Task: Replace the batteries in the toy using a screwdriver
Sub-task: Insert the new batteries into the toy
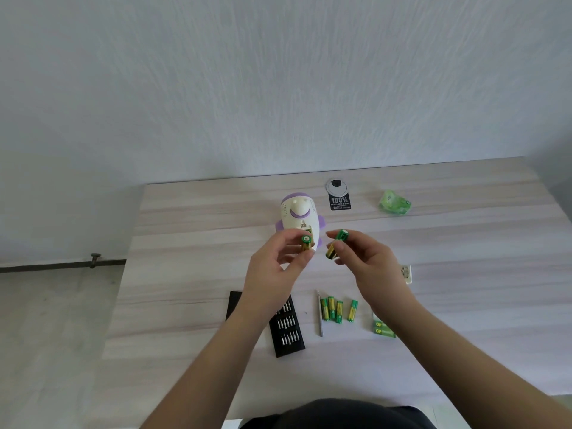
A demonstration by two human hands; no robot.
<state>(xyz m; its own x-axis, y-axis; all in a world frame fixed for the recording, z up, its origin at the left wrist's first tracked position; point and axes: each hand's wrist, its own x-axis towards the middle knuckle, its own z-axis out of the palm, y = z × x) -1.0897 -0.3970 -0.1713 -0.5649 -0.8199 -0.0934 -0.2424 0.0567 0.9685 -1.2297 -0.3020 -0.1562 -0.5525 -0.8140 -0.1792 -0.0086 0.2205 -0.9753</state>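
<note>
A white and purple toy (298, 213) lies on the wooden table (185, 274) with its battery compartment facing up. My left hand (275, 267) pinches a green and yellow battery (305, 243) just above that compartment. To the right of the toy, my right hand (368, 258) holds a second green and yellow battery (336, 246) between thumb and fingers. A thin grey screwdriver (319, 314) lies on the table below my hands, with several loose batteries (335, 309) beside it.
A black case of screwdriver bits (286, 331) lies under my left wrist. A green battery pack (382, 328) sits under my right forearm. A small white cover piece (407, 274) lies at the right, crumpled green wrapping (394, 202) at the back right, and a black tag (339, 195) behind the toy.
</note>
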